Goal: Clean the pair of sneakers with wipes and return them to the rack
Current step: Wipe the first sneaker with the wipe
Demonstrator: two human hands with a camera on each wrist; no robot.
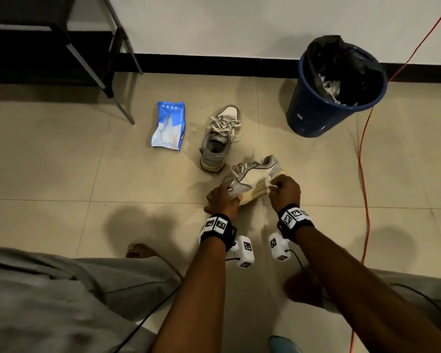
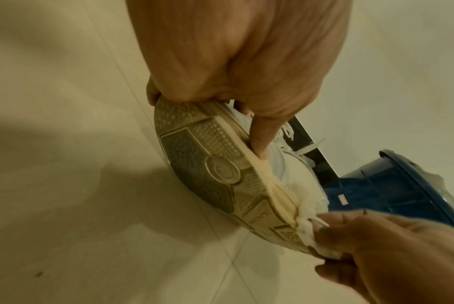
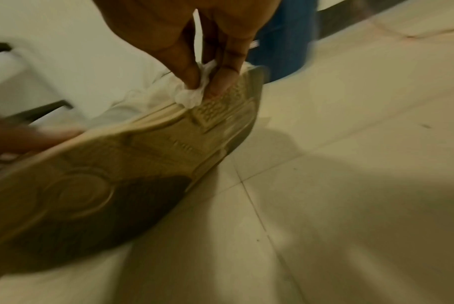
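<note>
Left hand (image 1: 220, 198) curls round the toe of a tilted leather sneaker (image 1: 255, 178); right hand (image 1: 285, 189) pinches a crumpled wipe (image 3: 192, 90) against its ridged rubber sole (image 2: 215, 164).

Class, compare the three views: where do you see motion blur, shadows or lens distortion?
Head view: sharp, dim, arm shadows on the floor, bent baseboard. Left wrist view: crisp sole tread on the sneaker, yellowish cast. Right wrist view: smeared sneaker sole; the right hand pinching the wipe is clearer.

Beige tiled floor (image 1: 61, 161) filling frame; white wall (image 1: 239, 21) with black baseboard (image 1: 214, 63) running across top; orange cable (image 1: 362, 174) trailing down right side.
</note>
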